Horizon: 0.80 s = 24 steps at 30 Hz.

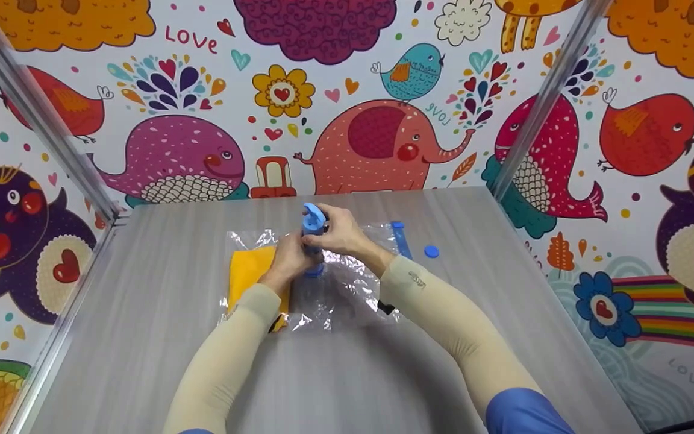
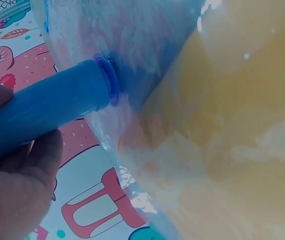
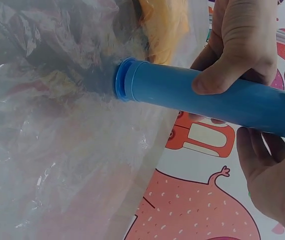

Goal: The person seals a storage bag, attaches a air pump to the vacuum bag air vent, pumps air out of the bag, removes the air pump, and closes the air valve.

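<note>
A blue hand pump [image 1: 313, 225] stands roughly upright on a clear plastic storage bag [image 1: 353, 283], its handle at the top. Its lower end meets a round blue valve [image 3: 122, 80] in the bag's film. My left hand [image 1: 291, 258] grips the pump's barrel, thumb on one side and fingers on the other, as the right wrist view shows. Higher up, my right hand [image 1: 342, 232] holds the pump's top end near the handle. Folded yellow-orange fabric [image 1: 250, 271] lies inside the bag's left part.
A round blue cap [image 1: 431, 251] lies on the table to the right of the bag. Along the bag's right edge runs a blue strip [image 1: 403, 244] with a slider at its far end. A printed wall [image 1: 287, 132] closes off the table's back.
</note>
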{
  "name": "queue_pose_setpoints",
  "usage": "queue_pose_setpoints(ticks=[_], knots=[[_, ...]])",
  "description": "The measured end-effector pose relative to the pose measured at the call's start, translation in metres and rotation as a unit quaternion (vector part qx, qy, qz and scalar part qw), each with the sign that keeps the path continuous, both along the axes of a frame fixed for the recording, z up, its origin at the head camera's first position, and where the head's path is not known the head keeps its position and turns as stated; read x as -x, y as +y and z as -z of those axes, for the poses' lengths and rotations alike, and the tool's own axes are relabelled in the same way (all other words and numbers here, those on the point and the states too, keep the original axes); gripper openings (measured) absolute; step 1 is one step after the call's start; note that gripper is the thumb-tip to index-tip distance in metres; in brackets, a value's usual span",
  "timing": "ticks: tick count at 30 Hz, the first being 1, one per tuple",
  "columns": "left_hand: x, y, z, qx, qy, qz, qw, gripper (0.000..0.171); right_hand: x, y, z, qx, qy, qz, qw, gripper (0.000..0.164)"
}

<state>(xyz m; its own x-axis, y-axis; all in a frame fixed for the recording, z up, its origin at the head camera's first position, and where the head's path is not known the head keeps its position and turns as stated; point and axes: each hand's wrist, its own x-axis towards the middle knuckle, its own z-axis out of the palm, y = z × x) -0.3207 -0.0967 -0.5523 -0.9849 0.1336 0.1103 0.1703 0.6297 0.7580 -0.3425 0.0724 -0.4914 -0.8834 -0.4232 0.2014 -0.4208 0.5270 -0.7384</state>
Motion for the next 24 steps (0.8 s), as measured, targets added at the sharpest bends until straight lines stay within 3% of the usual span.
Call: queue_pose_setpoints(ticks=[7, 13, 16, 20, 24], knots=[[0.0, -0.008, 0.004, 0.03, -0.008, 0.021, 0.9993, 0.064, -0.001, 0.0, 0.002, 0.004, -0.006, -0.002, 1.0, 0.053], [-0.007, -0.025, 0.012, 0.095, -0.029, 0.016, 0.9949, 0.068, -0.003, -0.001, 0.002, 0.003, -0.016, 0.005, 1.0, 0.051], [-0.011, -0.034, 0.018, 0.151, -0.052, 0.017, 0.9871, 0.077, -0.004, -0.002, 0.001, 0.0, -0.021, 0.009, 1.0, 0.05], [-0.017, -0.047, 0.022, 0.227, -0.081, 0.03, 0.97, 0.091, -0.006, -0.003, 0.0, 0.003, -0.037, 0.022, 0.999, 0.049], [-0.023, -0.057, 0.023, 0.265, -0.109, 0.04, 0.9573, 0.102, -0.006, -0.004, 0.0, 0.008, -0.039, 0.031, 0.999, 0.049]])
